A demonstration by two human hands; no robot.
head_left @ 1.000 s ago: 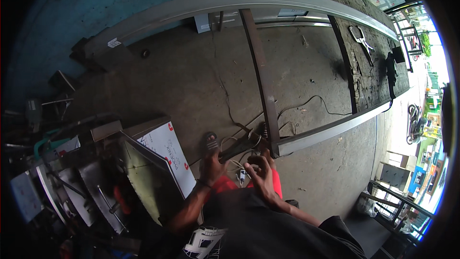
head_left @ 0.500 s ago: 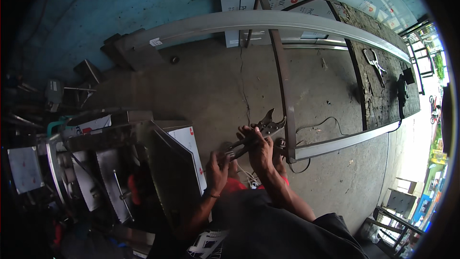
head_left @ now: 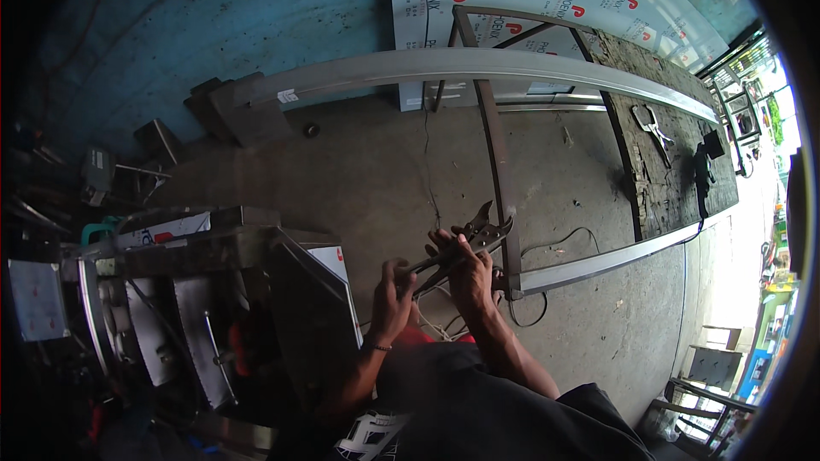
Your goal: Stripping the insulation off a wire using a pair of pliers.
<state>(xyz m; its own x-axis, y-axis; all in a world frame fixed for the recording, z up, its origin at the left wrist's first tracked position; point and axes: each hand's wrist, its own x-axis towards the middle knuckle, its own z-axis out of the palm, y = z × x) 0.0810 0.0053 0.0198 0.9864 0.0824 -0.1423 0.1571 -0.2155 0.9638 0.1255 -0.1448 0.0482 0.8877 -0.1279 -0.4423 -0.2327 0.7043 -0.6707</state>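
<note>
I have the dark pliers by the near end of the brown crossbar, their jaws overlapping it in view. My right hand wraps their body; my left hand pinches the handle ends. Right of the crossbar, silver pliers lie on the wooden surface.

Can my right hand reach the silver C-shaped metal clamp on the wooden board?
Probably not: your right hand grips dark metal pliers, and the clamp lies well beyond the brown metal crossbar.
</note>
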